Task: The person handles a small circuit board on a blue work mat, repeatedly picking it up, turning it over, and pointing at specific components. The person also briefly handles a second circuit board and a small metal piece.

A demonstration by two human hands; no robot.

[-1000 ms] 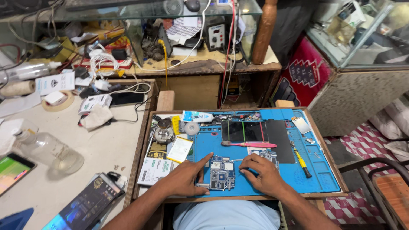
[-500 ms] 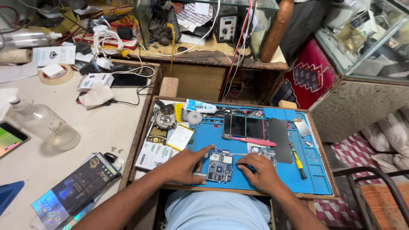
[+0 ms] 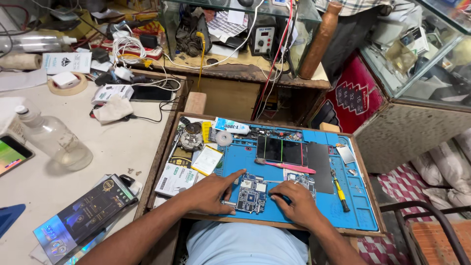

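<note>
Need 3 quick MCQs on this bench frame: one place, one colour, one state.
1. Where does the small blue circuit board lie?
A. on the blue work mat
B. on the grey table
C. inside the glass case

2. What colour is the handle of the small screwdriver to the right of the hands?
A. red
B. yellow
C. green

3. How do the hands stand?
A. both lifted clear
B. one holds a bottle
C. both rest on the mat at the board

Answers:
1 A, the board sits flat on the mat between the hands.
2 B, the handle shows yellow.
3 C, the left hand and right hand flank the board, fingertips at its edges.
</note>
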